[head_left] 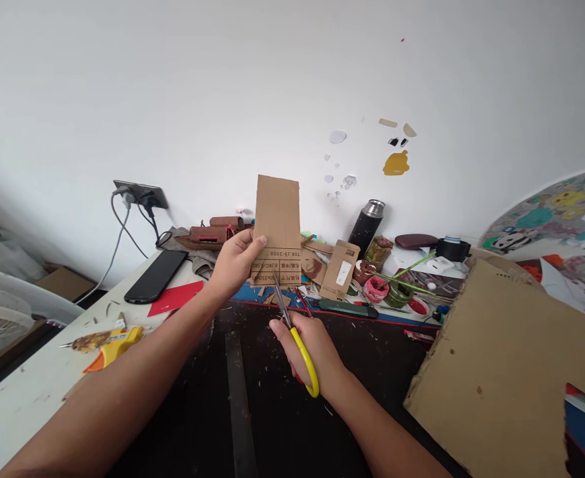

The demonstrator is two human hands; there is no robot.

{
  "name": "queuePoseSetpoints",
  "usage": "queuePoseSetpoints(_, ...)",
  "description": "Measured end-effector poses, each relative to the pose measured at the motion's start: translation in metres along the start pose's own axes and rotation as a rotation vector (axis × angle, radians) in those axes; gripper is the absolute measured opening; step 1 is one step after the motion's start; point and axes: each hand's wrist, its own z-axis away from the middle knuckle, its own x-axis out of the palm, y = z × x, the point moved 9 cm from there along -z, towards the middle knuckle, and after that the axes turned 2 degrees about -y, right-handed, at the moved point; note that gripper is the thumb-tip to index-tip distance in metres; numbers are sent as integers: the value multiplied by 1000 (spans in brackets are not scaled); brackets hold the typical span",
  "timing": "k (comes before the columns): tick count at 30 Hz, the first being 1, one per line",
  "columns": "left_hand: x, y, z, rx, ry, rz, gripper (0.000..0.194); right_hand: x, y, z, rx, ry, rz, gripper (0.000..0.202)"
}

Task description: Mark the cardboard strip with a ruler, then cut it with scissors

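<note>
Cluttered desk (33, 392); upright cardboard strip (277, 219), scissors (297, 338) below

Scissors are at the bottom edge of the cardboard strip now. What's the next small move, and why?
Probably close the scissors to run the cut upward: the right hand has the blades in the cardboard strip's lower edge, while the left hand holds it upright.

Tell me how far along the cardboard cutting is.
Done: little shows beyond scraps on the dark mat. In hand: the left hand holds the cardboard piece upright, and the right hand has the yellow scissors entering its bottom edge. Left: nearly the whole piece remains uncut above the blades.
</note>
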Motion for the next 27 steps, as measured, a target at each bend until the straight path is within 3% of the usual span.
queuePoseSetpoints(16, 0, -4, -1, 11, 2, -8, 48, -5, -16, 0, -7, 71, 237, 34)
queuePoseSetpoints(23, -1, -5, -1, 12, 14, -9, 46, 9, 6, -1, 35, -14, -13, 32)
queuePoseSetpoints(27, -1, -5, -1, 2, 12, -12, 49, 9, 0, 0, -1, -68, -110, 32)
